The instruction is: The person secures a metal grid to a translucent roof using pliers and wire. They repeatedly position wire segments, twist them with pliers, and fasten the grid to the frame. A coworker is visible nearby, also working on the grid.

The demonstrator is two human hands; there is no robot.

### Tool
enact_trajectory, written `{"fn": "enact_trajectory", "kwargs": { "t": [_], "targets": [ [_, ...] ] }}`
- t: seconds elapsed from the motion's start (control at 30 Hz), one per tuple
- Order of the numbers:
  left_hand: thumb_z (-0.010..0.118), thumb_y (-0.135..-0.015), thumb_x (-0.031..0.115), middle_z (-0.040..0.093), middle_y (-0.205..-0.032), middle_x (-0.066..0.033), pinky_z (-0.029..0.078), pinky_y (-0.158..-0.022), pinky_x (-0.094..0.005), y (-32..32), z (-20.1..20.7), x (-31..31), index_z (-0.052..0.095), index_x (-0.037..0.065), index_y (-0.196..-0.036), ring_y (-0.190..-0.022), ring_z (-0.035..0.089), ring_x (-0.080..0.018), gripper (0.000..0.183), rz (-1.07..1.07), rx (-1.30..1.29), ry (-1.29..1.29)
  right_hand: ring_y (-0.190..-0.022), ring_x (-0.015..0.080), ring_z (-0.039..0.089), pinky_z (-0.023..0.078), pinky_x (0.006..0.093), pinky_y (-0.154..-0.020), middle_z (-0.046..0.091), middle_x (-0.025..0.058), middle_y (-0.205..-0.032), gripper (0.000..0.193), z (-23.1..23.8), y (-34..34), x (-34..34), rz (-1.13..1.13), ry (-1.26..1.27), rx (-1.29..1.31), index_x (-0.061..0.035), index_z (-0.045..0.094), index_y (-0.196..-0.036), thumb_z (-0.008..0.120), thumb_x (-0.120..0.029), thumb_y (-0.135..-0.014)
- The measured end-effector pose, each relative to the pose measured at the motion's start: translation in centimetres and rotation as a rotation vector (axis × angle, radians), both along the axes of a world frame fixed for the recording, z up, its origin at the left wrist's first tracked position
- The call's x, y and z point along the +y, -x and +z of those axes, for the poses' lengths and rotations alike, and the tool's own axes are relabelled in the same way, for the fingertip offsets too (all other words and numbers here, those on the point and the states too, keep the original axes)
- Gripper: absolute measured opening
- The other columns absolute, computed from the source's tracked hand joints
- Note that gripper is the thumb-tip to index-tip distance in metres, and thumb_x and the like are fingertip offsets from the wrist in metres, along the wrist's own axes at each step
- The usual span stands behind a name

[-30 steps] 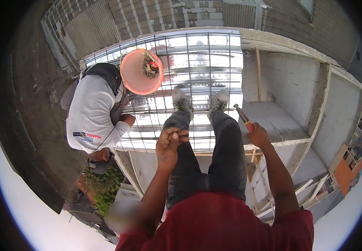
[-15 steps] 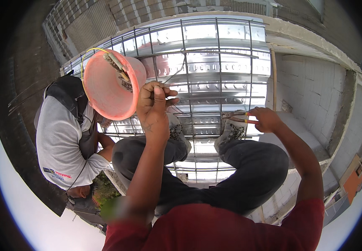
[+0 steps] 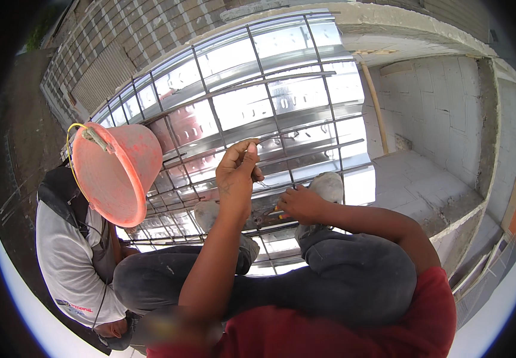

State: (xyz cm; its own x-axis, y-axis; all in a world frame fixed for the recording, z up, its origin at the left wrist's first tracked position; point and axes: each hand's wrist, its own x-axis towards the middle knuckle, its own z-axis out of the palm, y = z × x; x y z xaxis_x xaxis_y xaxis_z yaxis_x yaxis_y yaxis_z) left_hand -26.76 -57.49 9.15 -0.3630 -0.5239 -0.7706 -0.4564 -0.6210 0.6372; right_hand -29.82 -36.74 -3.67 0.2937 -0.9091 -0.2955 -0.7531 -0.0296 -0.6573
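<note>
A thin tie wire (image 3: 267, 141) is pinched between the raised left hand (image 3: 236, 173) fingers above the rebar grid (image 3: 282, 107), while an orange-handled tool (image 3: 274, 213) is gripped by the right hand (image 3: 301, 204), best twisted snugly, wire kept taut.

co-worker (image 3: 70, 262) left | orange bucket (image 3: 114, 173) | block wall (image 3: 437, 101) right

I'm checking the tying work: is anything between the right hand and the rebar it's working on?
Nothing visible. The right hand holds an orange-handled tool right at the rebar grid, between the person's shoes. The left hand pinches a thin wire above it. The co-worker's orange bucket sits off to the left.
</note>
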Motion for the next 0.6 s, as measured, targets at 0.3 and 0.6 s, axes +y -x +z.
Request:
{"fn": "enact_trajectory", "kwargs": {
  "t": [0.3,0.6],
  "targets": [
    [0.063,-0.099,0.023,0.061,-0.087,0.0002,0.039,-0.057,-0.0224,2.3,-5.5,3.2,0.063,0.003,-0.117,-0.063,0.052,-0.0050,0.027,-0.140,0.155,-0.241,-0.103,0.0258,0.057,0.045,0.0421,-0.084,0.060,0.0073,-0.107,0.023,0.2,0.5,-0.1,-0.163,-0.009,-0.047,-0.0118,0.070,-0.094,0.070,-0.032,-0.083],
    [0.061,-0.099,0.023,0.069,-0.100,-0.0085,0.043,-0.063,-0.0220,3.0,-6.2,4.0,0.058,0.004,-0.123,-0.067,0.054,-0.0059,0.031,-0.289,0.135,-0.319,-0.094,0.0244,0.068,0.052,0.0344,-0.081,0.069,0.0130,-0.098,0.031,11.4,12.1,-0.4,-1.084,0.222,-0.267,-0.0073,0.069,-0.111,0.078,-0.019,-0.084]
  ]
}}
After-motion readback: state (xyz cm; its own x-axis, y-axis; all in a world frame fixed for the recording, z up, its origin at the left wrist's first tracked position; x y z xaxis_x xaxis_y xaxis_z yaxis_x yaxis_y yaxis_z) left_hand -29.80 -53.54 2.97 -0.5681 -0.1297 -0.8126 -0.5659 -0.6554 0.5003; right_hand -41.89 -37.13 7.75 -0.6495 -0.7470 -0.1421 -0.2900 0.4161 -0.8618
